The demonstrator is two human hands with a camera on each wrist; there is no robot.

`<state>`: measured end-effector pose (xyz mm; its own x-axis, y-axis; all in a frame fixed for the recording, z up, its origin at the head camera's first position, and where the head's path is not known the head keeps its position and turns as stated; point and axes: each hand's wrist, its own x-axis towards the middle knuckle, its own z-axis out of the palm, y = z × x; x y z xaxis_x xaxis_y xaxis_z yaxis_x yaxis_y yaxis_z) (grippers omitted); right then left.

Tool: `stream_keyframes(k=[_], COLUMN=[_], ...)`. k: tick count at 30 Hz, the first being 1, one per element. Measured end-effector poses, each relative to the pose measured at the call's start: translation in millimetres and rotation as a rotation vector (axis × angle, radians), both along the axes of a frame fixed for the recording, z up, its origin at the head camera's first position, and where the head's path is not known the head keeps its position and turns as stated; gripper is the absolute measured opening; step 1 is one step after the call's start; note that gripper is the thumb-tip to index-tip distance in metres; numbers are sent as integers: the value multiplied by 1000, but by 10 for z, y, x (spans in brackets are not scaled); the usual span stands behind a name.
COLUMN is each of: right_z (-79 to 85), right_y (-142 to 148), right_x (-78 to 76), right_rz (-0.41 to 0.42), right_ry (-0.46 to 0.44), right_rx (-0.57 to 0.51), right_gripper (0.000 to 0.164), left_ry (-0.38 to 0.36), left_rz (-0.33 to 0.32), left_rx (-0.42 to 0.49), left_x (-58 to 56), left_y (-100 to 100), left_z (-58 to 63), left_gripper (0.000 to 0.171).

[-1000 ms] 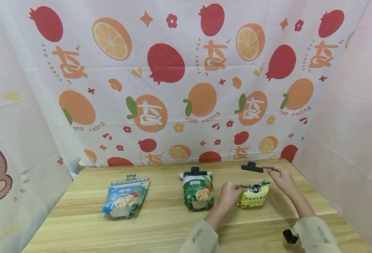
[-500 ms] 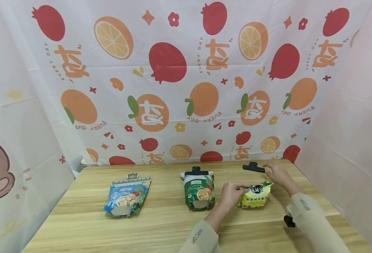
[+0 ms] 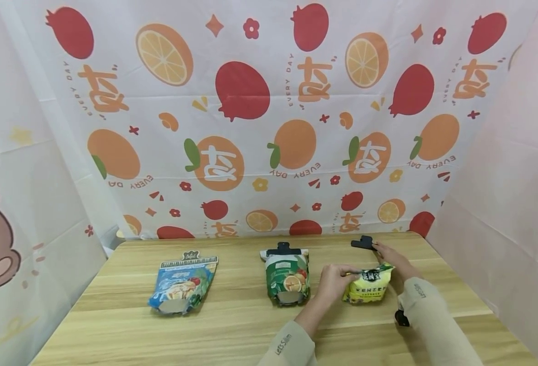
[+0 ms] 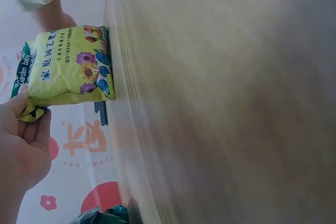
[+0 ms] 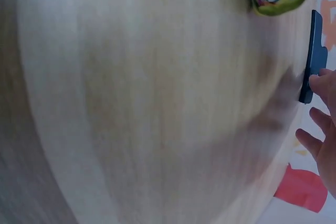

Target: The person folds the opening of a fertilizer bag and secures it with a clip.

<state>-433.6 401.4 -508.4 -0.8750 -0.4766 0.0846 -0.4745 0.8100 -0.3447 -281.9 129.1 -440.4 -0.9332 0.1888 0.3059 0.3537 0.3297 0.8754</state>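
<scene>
My left hand (image 3: 335,279) pinches the upper left corner of a yellow bag (image 3: 368,288) with flowers and dark lettering. In the left wrist view the bag (image 4: 71,66) has its dark green top edge at my left hand's (image 4: 23,142) thumb and fingers. Beyond the bag lies a black flat clip (image 3: 363,243) with a raised handle. My right hand (image 3: 394,259) reaches over to its right end. In the right wrist view, a fingertip is right at the handle of the clip (image 5: 313,59), while the other fingers of the right hand (image 5: 323,114) stay spread.
A green bag (image 3: 288,277) closed with a black clip (image 3: 283,248) lies mid-table. Farther left is a blue bag (image 3: 179,284) with a wide decorated clip (image 3: 190,258). A fruit-print curtain (image 3: 250,152) hangs behind the wooden table (image 3: 195,338).
My right hand has moved left from beside the black clip to its right end, and its sleeve has come closer to the yellow bag. The left hand keeps its hold on the bag.
</scene>
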Motion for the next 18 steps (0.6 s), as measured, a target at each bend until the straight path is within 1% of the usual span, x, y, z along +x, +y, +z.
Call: stream_keyframes(k=[2,3,4,5,6,7,9,11,12,13,14,15,18], right_z=[111,309,390,431,418,456,498,507,520,602,596,600,617], right_y=[-129,-294,-369,-407,-412,-445,-472,-474,-478,-518,-498,-477,-403], right_x=[136,339,462,548,592,636,703,706,710,748,738,738,720], right_rz=[-43,-106,-121,-124,-111,-122,-125,-148,-174,-220,-237,-261,-317], right_ry=[-17,-55,-51,-31,14,13,55,66,58,17,26,16,19], right_rx=[18,57,62,67,48,47,62,57,59,80,82,71,45], right_gripper=[46,44,44,42,44,44,43,44,44,41,40,40,31], left_ry=[-2,-2,-3,-6,-11,-12,-15,-28,-30,-28,-31,-31,-24], left_rz=[1,1,0,0,0,0,-2,-1,1,3,5,8,7], left_rx=[6,6,7,8,11,13,18,27,27,25,25,25,24], left_x=[0,-1,4,7,10,13,12,6,3,0,-2,-4,-4], left_y=[-1,-1,0,2,1,1,-6,-12,-14,-15,-16,-14,-3], left_z=[-1,-1,-1,-2,-3,-1,2,3,4,4,3,3,-5], left_gripper=[10,10,10,10,11,11,11,12,12,12,12,12,12])
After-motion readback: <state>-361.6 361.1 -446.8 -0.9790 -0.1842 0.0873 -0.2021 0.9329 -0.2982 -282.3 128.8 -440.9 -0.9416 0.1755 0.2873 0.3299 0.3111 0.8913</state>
